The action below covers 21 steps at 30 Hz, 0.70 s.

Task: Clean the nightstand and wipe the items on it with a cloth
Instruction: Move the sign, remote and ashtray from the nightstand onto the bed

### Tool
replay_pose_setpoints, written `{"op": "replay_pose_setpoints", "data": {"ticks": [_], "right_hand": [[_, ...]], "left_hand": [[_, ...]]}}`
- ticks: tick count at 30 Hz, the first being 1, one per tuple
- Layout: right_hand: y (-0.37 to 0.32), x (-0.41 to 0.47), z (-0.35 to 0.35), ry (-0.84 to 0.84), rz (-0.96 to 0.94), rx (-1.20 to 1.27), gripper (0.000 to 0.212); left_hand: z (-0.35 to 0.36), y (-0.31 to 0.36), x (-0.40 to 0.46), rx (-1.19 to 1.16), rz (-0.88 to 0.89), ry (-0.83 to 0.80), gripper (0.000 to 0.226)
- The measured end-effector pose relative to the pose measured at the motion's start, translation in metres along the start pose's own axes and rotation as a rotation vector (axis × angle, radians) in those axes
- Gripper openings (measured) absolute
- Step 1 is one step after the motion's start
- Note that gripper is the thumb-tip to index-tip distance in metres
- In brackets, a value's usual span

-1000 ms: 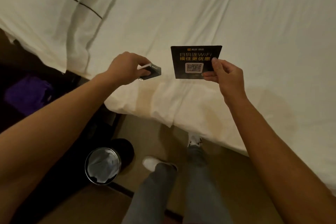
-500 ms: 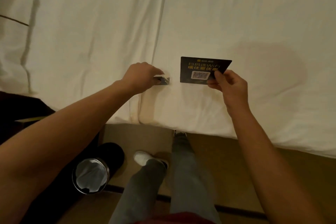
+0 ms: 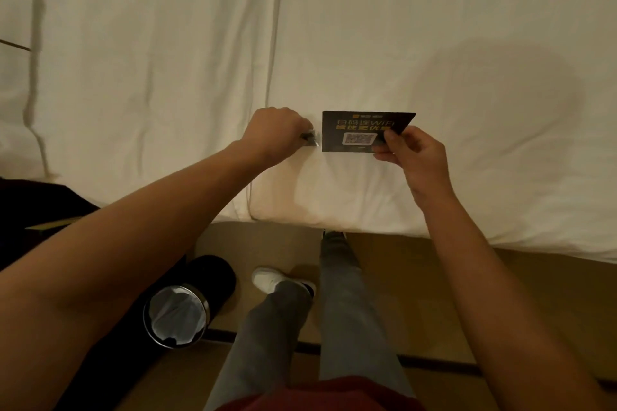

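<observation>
My right hand holds the dark card by its right lower corner, the thumb on the printed face and the other fingers curled behind it, so the card stands almost upright just above the bed sheet. My left hand is curled around a small clear stand; only a short shiny end of it comes out between the fingers, and I cannot tell its full shape because the hand covers the rest. The stand is just beside the left edge of the card, but I cannot tell if they touch. The card is a flat, stiff rectangle, black, with yellow lettering and a pale square code in the middle. Under both hands the sheet is white, soft cloth with long folds, and it hangs over the edge of the mattress near my legs. Lower, the floor is smooth and tan. To the left on the floor stands a round black bin with a metal rim and a thin liner bag inside. Between the bin and the bed I see my white shoe and grey trousers. The nightstand is not in view.
</observation>
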State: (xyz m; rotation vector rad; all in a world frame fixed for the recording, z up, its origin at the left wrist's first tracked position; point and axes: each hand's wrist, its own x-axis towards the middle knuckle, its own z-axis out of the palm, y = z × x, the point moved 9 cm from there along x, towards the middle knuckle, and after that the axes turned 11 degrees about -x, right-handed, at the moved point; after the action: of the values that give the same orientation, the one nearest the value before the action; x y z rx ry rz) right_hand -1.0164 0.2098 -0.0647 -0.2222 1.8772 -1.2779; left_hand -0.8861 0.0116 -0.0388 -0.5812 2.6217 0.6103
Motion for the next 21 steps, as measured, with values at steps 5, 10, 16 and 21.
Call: {"op": "replay_pose_setpoints", "data": {"ticks": [5, 10, 16, 21], "right_hand": [[0.007, 0.006, -0.003, -0.003, 0.011, -0.007, 0.012], [0.009, 0.008, -0.002, -0.037, 0.01, -0.036, 0.015], [0.013, 0.009, -0.001, -0.046, 0.01, -0.096, 0.021], [0.015, 0.007, 0.001, -0.046, 0.007, -0.144, 0.027]], "left_hand": [[0.003, -0.004, -0.002, -0.055, -0.01, 0.019, 0.031], [0.004, -0.009, -0.003, -0.067, -0.056, 0.018, 0.034], [0.002, -0.019, -0.006, -0.068, -0.089, 0.027, 0.035], [0.003, -0.031, -0.015, -0.106, -0.125, 0.029, 0.036]]}}
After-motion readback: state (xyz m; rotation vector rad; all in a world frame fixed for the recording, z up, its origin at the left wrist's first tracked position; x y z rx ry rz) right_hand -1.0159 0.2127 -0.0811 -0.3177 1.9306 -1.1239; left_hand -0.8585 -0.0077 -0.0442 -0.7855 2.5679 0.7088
